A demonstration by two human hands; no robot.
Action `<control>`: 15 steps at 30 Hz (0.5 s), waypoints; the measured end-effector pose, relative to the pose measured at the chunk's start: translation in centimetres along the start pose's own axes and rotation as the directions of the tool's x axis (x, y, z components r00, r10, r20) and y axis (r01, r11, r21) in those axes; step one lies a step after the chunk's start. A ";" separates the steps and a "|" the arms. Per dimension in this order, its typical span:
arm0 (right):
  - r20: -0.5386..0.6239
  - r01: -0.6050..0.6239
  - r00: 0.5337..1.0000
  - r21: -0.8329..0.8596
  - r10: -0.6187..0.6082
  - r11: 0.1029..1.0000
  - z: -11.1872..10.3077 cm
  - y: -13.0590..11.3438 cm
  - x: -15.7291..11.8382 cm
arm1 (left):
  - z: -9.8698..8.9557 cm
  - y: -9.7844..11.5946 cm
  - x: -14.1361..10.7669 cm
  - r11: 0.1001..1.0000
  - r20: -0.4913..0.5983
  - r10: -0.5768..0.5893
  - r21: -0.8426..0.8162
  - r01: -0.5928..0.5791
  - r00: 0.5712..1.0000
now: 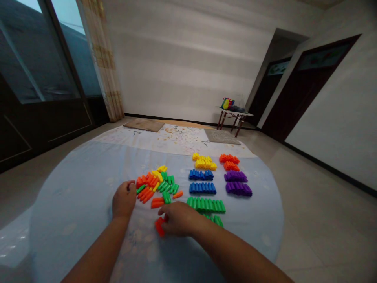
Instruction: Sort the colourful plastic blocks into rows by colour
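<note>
A red plastic piece (160, 226) is resting in the pinching fingers of the right hand (163, 220), over the near part of the round counter (73, 204). The left hand (124, 200) is curling beside a loose, mixed-colour pile (153, 184); whether it is gripping anything, I cannot tell. Ridged yellow, blue, green, orange and purple rows (202, 188) are lying to the right. Pale blue cloth (88, 173) is covering the counter; beyond, a small side table (235, 113) is standing near a plain wall (188, 59).
</note>
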State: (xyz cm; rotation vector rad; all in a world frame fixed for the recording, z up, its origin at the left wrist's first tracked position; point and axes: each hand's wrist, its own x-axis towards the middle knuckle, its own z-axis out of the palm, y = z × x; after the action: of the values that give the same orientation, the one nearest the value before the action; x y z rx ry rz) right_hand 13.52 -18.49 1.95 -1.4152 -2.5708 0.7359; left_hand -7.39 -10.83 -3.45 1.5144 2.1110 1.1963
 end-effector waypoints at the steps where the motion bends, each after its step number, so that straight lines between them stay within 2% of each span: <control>1: -0.016 -0.004 1.000 -0.048 0.004 0.999 0.3 0.0 -0.2 | 0.0 0.0 0.0 1.000 0.001 -0.003 0.008 0.003 1.000; 6: -0.172 -0.023 0.985 -0.132 0.000 0.991 0.7 -0.3 -1.1 | 0.0 0.0 0.1 0.999 0.013 -0.014 0.045 0.013 1.000; 12: -0.098 -0.013 0.995 -0.253 -0.012 0.967 1.7 -0.8 -1.2 | -0.6 0.0 0.7 0.997 0.067 -0.018 0.081 0.013 0.998; 15: -0.135 0.009 0.990 -0.205 -0.037 0.979 1.6 -0.1 -1.2 | -0.3 -1.1 1.5 0.985 0.106 -0.058 0.166 0.040 0.993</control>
State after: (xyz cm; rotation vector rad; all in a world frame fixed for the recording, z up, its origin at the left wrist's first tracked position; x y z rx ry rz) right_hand 13.60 -20.14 0.80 -1.4320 -2.6096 0.3638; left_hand -8.90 -9.69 -3.76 1.5481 2.2048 0.9189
